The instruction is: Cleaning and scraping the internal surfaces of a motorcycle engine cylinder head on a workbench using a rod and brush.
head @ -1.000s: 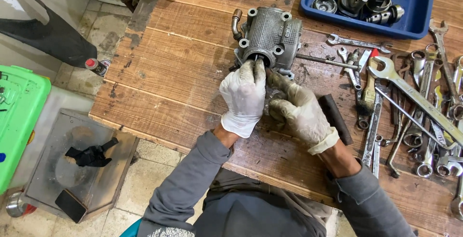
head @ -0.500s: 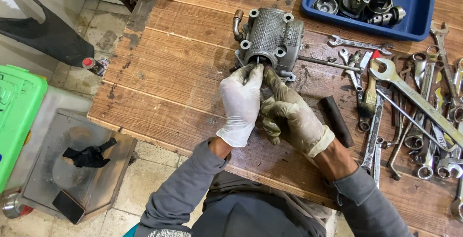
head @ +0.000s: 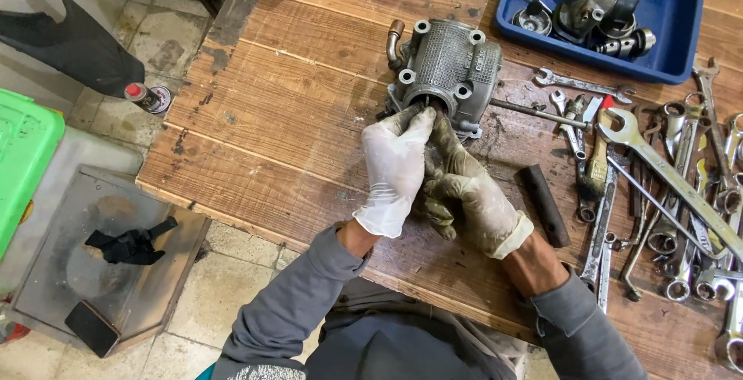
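Head cam, near to far: grey sleeves come up from the bottom edge, both forearms angled in so the hands meet mid tabletop (head: 255,140). Left hand (head: 396,171) in a clean white glove, fingers bunched and pointing away from the body, tips pressed at the round opening on the near face of the metal housing (head: 447,70). Right hand (head: 464,194) in a grimy glove, tucked just beside the left, fingers curled; index reaches to the same opening. Whether they pinch a small part there, can't tell, the fingertips hide it.

Housing sits w/ its ribbed face up, well in from the tabletop's near edge, a bent pipe stub (head: 395,39) at its far left corner. A thin rod (head: 534,113) lies touching its right side.

Risk, as I judge it: housing isn't clamped, so a hard push or pull at the opening could slide it; oily gloves could slip off whatever sits in the bore.

Right of the hands: a short black bar (head: 543,203), then a pile of wrenches (head: 665,179). Farthest: blue tray (head: 681,47) w/ more metal parts.
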